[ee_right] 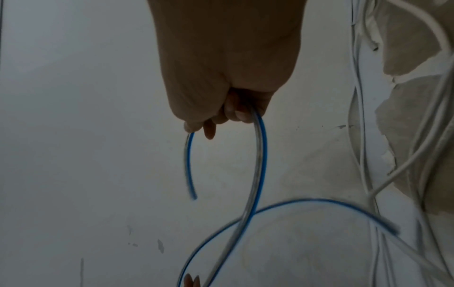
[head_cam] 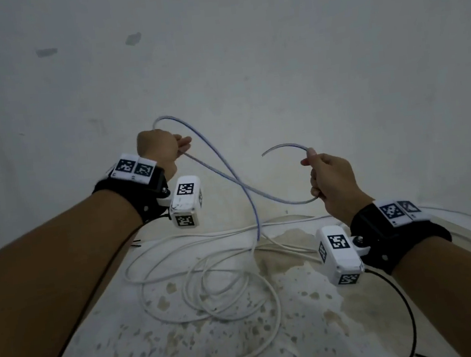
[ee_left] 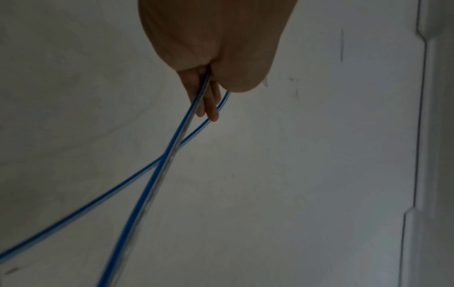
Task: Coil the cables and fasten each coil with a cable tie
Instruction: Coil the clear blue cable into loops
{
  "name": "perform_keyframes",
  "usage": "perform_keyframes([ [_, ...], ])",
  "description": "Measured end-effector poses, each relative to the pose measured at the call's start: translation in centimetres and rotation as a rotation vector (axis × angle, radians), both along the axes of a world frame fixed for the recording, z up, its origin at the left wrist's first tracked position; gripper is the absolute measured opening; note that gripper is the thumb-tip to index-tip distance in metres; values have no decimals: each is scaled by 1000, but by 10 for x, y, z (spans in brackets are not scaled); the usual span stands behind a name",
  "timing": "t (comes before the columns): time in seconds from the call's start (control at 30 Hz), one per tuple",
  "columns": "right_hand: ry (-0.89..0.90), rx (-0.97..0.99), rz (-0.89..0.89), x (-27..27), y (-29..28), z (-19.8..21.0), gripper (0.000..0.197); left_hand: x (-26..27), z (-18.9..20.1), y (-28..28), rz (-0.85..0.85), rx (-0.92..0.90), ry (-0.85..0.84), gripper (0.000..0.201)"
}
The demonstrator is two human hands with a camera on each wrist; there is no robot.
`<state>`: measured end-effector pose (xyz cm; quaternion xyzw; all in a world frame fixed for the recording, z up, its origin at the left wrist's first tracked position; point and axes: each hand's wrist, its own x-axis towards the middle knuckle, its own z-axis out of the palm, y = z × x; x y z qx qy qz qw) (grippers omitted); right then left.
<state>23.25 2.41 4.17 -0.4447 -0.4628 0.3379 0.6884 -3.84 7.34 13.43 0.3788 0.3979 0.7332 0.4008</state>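
The held cable is clear with a blue stripe along it. The loose cables on the table are white. The table is whitish, blotched with brownish stains. The wrist straps are black, carrying white blocks with black-and-white square markers.

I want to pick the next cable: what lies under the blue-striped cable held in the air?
Under the blue-striped cable, loose white cables sprawl on the stained floor. Both forearms cover parts of them.

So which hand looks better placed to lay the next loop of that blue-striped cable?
Probably the left hand: it grips the clear blue-striped cable on the side trailing to the floor. The right hand holds its free end.
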Motion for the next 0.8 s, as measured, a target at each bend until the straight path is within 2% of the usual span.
perform_keyframes([
  [0.17,61,-44,-9,3,3,-5,34,-13,-16,14,63,40,-38,32],
  [0.23,67,-58,-7,0,8,-7,35,-17,-22,20,55,17,-4,30],
  [0.37,35,-111,-10,-13,16,-19,37,-20,-46,18,-128,-205,274,31],
  [0.47,59,-149,30,-23,17,-33,37,-16,-72,15,-219,-284,453,27],
  [0.6,183,-141,141,-36,13,-39,34,-10,-94,15,-253,-250,607,25],
  [0.7,295,-111,258,-56,8,-31,32,3,-103,0,-337,-194,727,22],
  [0.8,170,-110,283,-87,8,-30,27,16,-115,-20,-356,-75,916,23],
])
